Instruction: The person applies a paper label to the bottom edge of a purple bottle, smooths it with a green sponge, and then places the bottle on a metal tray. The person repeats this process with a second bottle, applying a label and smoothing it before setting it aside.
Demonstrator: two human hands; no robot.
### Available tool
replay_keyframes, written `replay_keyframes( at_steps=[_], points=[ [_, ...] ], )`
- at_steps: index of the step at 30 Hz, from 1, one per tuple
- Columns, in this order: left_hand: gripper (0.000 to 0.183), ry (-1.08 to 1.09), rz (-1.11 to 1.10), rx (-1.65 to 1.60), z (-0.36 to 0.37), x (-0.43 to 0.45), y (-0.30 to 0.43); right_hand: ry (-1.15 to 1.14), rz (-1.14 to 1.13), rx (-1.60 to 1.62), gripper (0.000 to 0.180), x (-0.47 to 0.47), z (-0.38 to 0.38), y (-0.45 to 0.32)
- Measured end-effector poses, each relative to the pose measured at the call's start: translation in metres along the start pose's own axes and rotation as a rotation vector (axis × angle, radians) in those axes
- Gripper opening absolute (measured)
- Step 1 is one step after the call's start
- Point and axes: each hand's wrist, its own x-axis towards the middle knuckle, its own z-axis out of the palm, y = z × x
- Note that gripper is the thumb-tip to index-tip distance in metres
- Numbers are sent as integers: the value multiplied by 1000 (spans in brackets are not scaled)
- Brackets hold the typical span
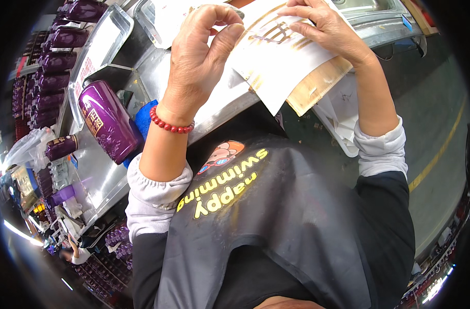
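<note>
My left hand, with a red bead bracelet at its wrist, is raised above the steel bench. Its thumb and index finger are pinched together; whether something thin is between them cannot be made out. A grey edge shows just behind the fingers. My right hand rests its spread fingertips on a white sheet bearing gold decal strips. Beneath the sheet lies a wooden board. Left of my left forearm, a glossy purple bottle with gold decoration leans against a blue cloth.
Rows of purple bottles stand at the far left beside a metal tray. A small purple piece lies near a plastic bag. At upper right is a steel basin. A white bin holds paper below the board. Another person is in the background.
</note>
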Motion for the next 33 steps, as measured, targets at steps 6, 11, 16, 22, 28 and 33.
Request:
replay_keyframes(
  at_steps=[6,11,16,22,28,33],
  points=[
    [14,21,68,-178,0,2,-9,-26,80,108,22,5,13,-8],
    [17,11,27,-13,-7,-3,2,95,-54,16,18,5,27,10],
    [13,137,9,-248,-10,-13,24,163,-152,-109,17,5,32,17],
    [15,122,7,-197,-29,-30,24,252,-93,-240,19,1,35,3],
    [14,185,-59,-256,-31,-40,26,286,-217,-450,36,-19,29,-17],
    [14,223,-74,-302,-47,-48,25,148,-127,-557,39,-33,43,-17]
  ],
)
